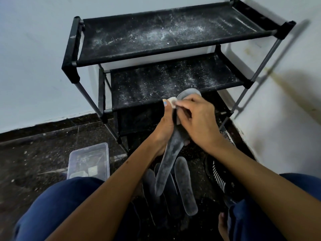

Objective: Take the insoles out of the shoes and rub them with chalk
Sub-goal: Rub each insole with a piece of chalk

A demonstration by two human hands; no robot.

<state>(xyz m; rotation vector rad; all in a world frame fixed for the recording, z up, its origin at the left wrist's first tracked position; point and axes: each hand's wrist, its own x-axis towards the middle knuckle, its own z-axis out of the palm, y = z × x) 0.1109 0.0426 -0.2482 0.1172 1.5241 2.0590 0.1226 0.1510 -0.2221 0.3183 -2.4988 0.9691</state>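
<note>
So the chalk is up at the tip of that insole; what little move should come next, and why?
Probably drag the chalk down the held insole toward its lower end. The right hand pinches the chalk at the top end, while the left hand holds the insole from behind. The stretch below the hands looks only lightly dusted, so it likely needs more.

Your dark speckled stone floor (pixel 34 153) carries the black fabric-shelved metal rack (pixel 165 40), powder-dusted. Just left of the rack's foot: clear plastic box (pixel 88 160). In front: grey foam insoles (pixel 185 186). Front-right: black white-striped shoe (pixel 217 178).
</note>
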